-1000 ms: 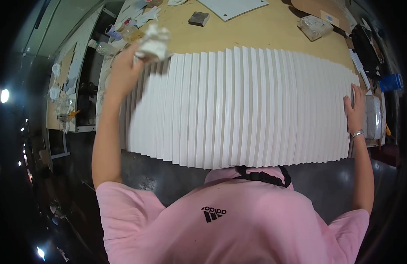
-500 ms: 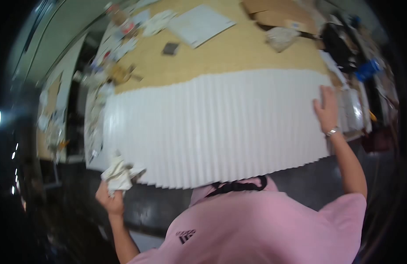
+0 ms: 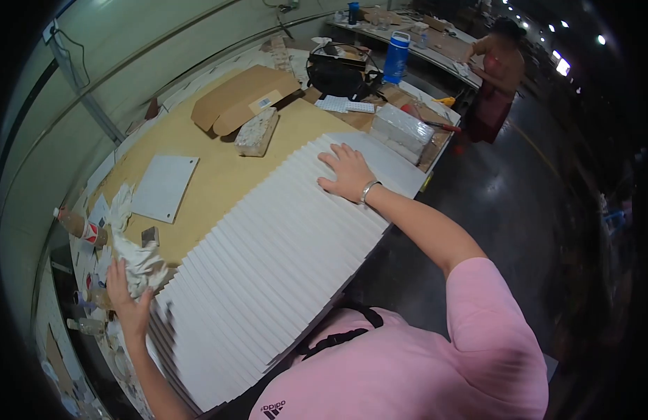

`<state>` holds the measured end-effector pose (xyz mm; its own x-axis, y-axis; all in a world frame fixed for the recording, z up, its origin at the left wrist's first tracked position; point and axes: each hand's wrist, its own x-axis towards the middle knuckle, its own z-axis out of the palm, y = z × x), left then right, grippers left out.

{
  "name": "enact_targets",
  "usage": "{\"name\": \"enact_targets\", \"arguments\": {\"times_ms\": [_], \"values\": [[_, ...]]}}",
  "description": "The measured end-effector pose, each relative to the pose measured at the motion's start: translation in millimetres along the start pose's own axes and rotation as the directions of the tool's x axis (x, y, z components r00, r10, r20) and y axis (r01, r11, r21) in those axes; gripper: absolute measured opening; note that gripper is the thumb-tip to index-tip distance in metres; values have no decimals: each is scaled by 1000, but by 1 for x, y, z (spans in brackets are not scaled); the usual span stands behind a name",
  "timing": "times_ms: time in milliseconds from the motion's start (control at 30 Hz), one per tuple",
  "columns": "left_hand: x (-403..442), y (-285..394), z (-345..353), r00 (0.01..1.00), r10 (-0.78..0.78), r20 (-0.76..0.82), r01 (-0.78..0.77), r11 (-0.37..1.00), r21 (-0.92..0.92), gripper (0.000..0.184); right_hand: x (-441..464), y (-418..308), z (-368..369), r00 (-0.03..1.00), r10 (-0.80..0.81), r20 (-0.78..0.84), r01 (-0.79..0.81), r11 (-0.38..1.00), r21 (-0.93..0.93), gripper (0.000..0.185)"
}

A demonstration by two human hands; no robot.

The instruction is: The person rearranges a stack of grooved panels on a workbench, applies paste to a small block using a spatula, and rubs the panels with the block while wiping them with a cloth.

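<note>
Head view: long, narrow white strips [image 3: 268, 280] packed side by side, ridged surface, on a tan flat tabletop [image 3: 229, 189]. Right hand [image 3: 348, 173] splayed on the strips' right end, grasping nothing. Left hand [image 3: 130, 302] by their left end, fingers wide apart, crumpled white cloth [image 3: 145, 266] beside; contact can't tell. Bare tabletop beyond the strips; small dark grey block [image 3: 149, 236] past their left end, rough whitish block [image 3: 257, 133] past their far edge, plastic-wrapped rectangular block [image 3: 401, 129] off their right end.

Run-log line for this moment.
left hand: open by rag, contact unclear | right hand: spread on strips | strips: side by side
</note>
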<state>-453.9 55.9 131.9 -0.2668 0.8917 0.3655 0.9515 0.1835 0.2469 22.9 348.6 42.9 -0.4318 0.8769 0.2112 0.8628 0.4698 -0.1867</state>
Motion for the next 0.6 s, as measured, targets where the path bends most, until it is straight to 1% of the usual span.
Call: {"name": "enact_targets", "arguments": {"times_ms": [67,100,200,333,400,467,500,600], "values": [[1,23,11,994,34,101,-30,999,-39,72,-2,-1,1,1000,3,-1,-3,1000,20,63],[-5,22,18,990,76,119,-72,997,-31,73,-2,0,3,1000,1,-14,0,1000,26,63],[-25,19,20,973,-48,225,57,998,-34,69,-3,-3,3,1000,4,-20,-3,1000,29,62],[-83,-51,7,945,-251,210,258,966,-9,67,-1,-1,2,1000,10,0,-10,1000,0,63],[-124,-87,4,905,-378,193,359,924,130,63,-2,-1,0,1000,14,4,-14,1000,7,64],[-158,-91,6,941,-304,149,269,938,218,52,-2,-1,2,1000,13,4,-13,1000,1,64],[-166,-87,7,955,-265,132,224,938,263,50,-2,-1,2,1000,9,7,-9,1000,-5,65],[-171,-85,8,912,-345,221,310,934,179,56,-2,-2,2,1000,6,22,-6,1000,-1,67]]}}
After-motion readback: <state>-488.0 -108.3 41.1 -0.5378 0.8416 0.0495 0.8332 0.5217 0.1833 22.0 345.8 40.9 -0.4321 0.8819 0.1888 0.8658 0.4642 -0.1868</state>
